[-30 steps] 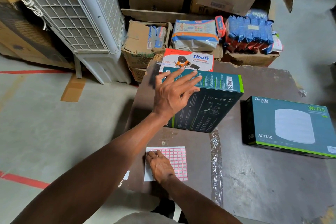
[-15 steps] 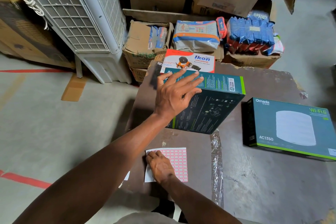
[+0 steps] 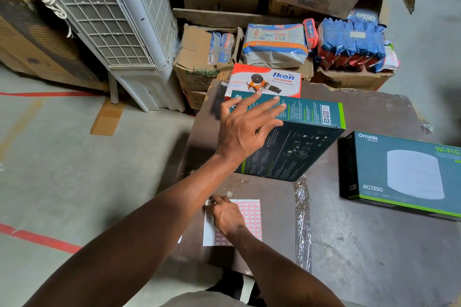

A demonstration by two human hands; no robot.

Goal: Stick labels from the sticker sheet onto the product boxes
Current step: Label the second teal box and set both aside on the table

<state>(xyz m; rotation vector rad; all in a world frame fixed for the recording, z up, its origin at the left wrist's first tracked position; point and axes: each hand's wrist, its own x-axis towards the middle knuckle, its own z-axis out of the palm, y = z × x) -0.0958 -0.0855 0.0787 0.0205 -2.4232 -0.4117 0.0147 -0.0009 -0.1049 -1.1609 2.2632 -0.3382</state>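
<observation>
Head view: brown table (image 3: 361, 244) as landmark.
Teal box (image 3: 294, 142): propped on edge at table's far middle, long axis left-right.
Left hand (image 3: 245, 129): fingers spread flat on box top.
Right hand (image 3: 225, 217): fingers curled, pinching at sticker sheet (image 3: 249, 217), near edge.
Omada box (image 3: 404, 174): flat, table's right.
Ikon box (image 3: 264, 81): behind teal box.

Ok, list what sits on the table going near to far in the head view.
Sticker sheet under the right hand → upright teal Omada box steadied by the left hand → Ikon tape dispenser box.
</observation>
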